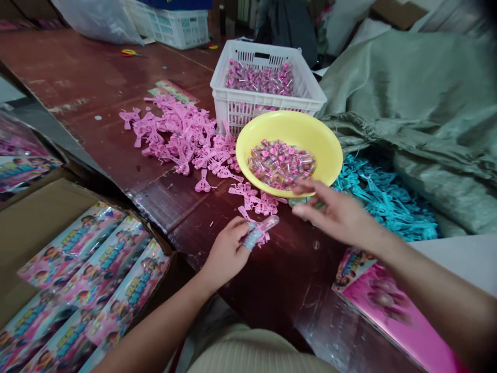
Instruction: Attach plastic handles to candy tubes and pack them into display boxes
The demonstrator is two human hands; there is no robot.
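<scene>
My left hand point(227, 254) is closed on a small clear capsule tube point(268, 223) with pink at its lower end. A greyish-blue wrap point(252, 239) covers part of a finger on that hand. My right hand point(339, 213) is at the near right rim of the yellow bowl point(248, 130), its fingers apart and slightly blurred, with nothing visible between them. Inside the bowl lie many clear capsules point(282, 165) with pink ends. Pink plastic pieces point(174, 129) are heaped left of the bowl, and some lie just beyond my left hand.
Behind the bowl stands a white crate point(267, 96) of similar capsules. Turquoise plastic pieces point(380, 199) lie to the right, below a grey-green sack point(411, 83). A cardboard box point(39, 207) at left holds printed packs point(112, 259). A pink printed package point(399, 311) lies at right; scissors point(130, 53) lie farther back.
</scene>
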